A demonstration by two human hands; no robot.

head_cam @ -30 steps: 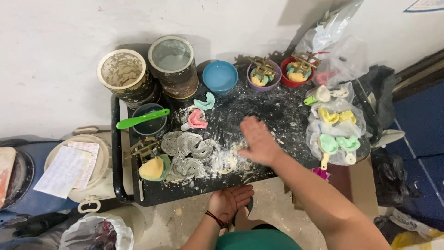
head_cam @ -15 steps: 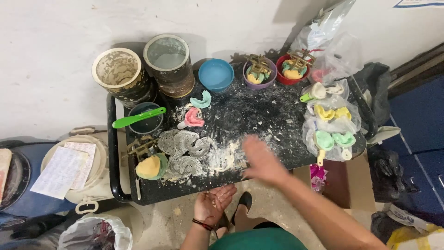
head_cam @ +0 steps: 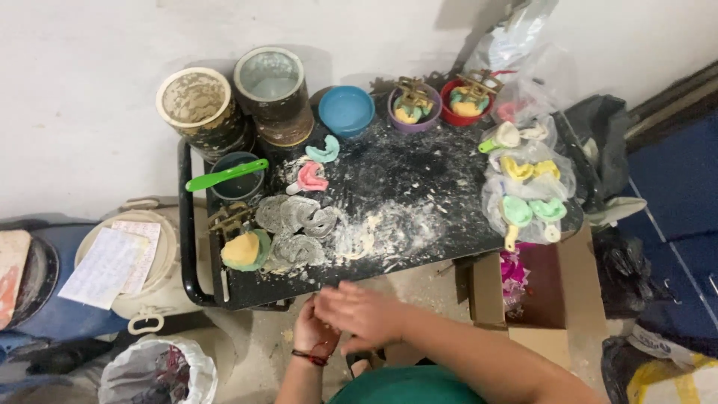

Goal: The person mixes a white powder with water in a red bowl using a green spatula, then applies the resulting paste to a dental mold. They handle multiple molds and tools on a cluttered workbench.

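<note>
Your right hand (head_cam: 366,314) rubs over your left hand (head_cam: 318,333), both open and empty, at the table (head_cam: 419,187) edge's 6 o'clock; powder (head_cam: 359,239) may fall onto the floor (head_cam: 254,344).

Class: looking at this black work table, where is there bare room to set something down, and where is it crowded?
Bare: the powdery middle of the black table, between the pink tray and the plastic bag of trays. Crowded: the back row of bowls and the left front metal trays.

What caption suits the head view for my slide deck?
Both hands meet below a powder-dusted black tray of coloured dental moulds.
</note>
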